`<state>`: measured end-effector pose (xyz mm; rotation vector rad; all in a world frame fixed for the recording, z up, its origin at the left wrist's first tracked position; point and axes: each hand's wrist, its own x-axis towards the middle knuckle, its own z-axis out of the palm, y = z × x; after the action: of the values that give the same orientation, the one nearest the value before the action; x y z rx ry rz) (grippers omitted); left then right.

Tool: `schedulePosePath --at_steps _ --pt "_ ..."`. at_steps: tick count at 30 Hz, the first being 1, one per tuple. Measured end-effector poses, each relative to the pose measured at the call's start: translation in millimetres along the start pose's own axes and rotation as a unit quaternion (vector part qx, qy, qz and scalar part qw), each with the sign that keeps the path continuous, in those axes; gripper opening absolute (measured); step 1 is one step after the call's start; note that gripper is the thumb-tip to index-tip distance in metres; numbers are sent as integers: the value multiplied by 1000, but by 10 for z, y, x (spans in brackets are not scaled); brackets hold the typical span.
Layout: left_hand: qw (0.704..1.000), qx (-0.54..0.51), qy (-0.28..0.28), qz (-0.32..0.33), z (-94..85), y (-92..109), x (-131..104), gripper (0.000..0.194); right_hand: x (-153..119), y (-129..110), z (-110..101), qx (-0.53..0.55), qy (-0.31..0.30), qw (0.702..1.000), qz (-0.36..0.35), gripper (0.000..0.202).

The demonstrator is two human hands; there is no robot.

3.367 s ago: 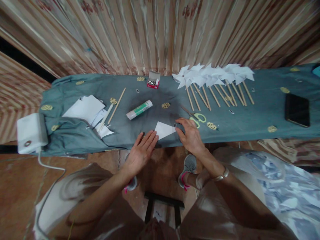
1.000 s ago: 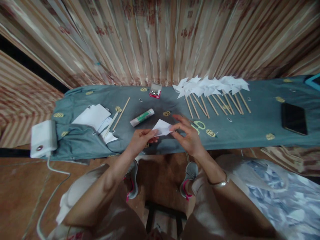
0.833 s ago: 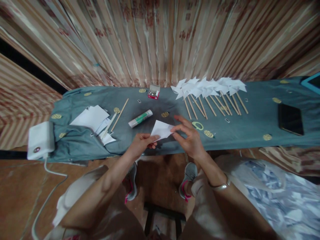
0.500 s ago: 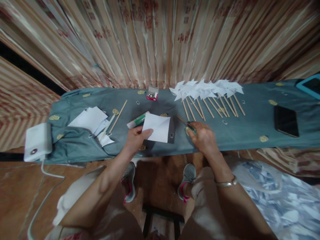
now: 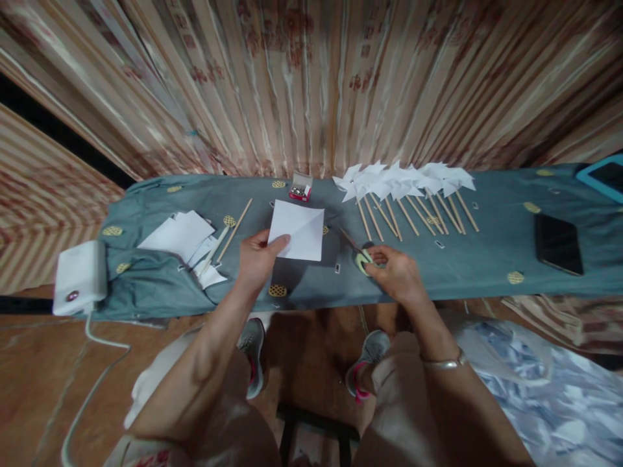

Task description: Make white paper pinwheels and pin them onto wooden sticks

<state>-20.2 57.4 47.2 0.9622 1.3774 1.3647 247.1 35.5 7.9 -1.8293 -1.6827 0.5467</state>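
My left hand (image 5: 257, 261) pinches a square sheet of white paper (image 5: 302, 227) by its left edge, thumb on top. A faint diagonal crease runs across the sheet, which is raised above the cloth-covered table. To the right, my right hand (image 5: 396, 271) is closed on a pair of scissors (image 5: 363, 258) with yellow-green and black handles. Their blades point up and left, towards the paper but apart from it. Just behind the sheet stands a small open red box (image 5: 300, 188) of shiny metal pins.
White paper pinwheels (image 5: 403, 180) on wooden sticks lie in a row at the back right. At left are loose paper sheets (image 5: 182, 235), a wooden stick (image 5: 234, 230) and a white corded device (image 5: 80, 275). A black phone (image 5: 559, 243) lies at right, near a blue-edged tablet (image 5: 606, 176).
My left hand has lifted the paper up and slightly left; the green and white tube beside it is now out of sight. The scissors have shifted in my right hand, their handles showing more.
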Motion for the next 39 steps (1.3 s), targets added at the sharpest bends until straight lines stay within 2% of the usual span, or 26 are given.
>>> schedulePosePath --at_steps 2,4,7,10,13,15,20,24,28,31,35,39 --pt "1000 -17 6 8 11 28 28 32 -14 -89 -11 197 -41 977 70 22" --pt "999 -34 9 14 25 58 50 31 -37 -183 -33 362 -91 918 135 31" --pt "999 -48 7 17 61 89 54 30 -78 -315 -64 497 -120 839 185 40" --pt "998 -56 -11 7 120 89 18 29 -102 -419 -48 553 -120 801 196 44" --pt "997 -56 -46 -19 191 59 -45 27 -97 -493 25 565 -114 799 168 48" --pt "995 -43 -77 -40 234 31 -83 23 -83 -528 83 579 -87 796 152 49" --pt "989 -17 -132 -71 311 -33 -120 18 -47 -586 177 598 -45 783 164 42" --pt "986 -74 -115 -92 384 -55 -164 23 -23 -619 207 600 -30 779 180 38" --pt "964 -199 -120 -131 479 -67 -279 36 6 -622 229 615 -9 766 185 38" --pt "953 -222 -121 -166 532 -95 -341 44 25 -595 253 612 -17 769 183 38" --pt "953 -221 -101 -180 548 -107 -309 45 1 -536 274 596 -32 782 177 38" --pt "958 -230 -73 -152 501 -28 -192 32 -142 -508 264 539 -99 826 134 46"
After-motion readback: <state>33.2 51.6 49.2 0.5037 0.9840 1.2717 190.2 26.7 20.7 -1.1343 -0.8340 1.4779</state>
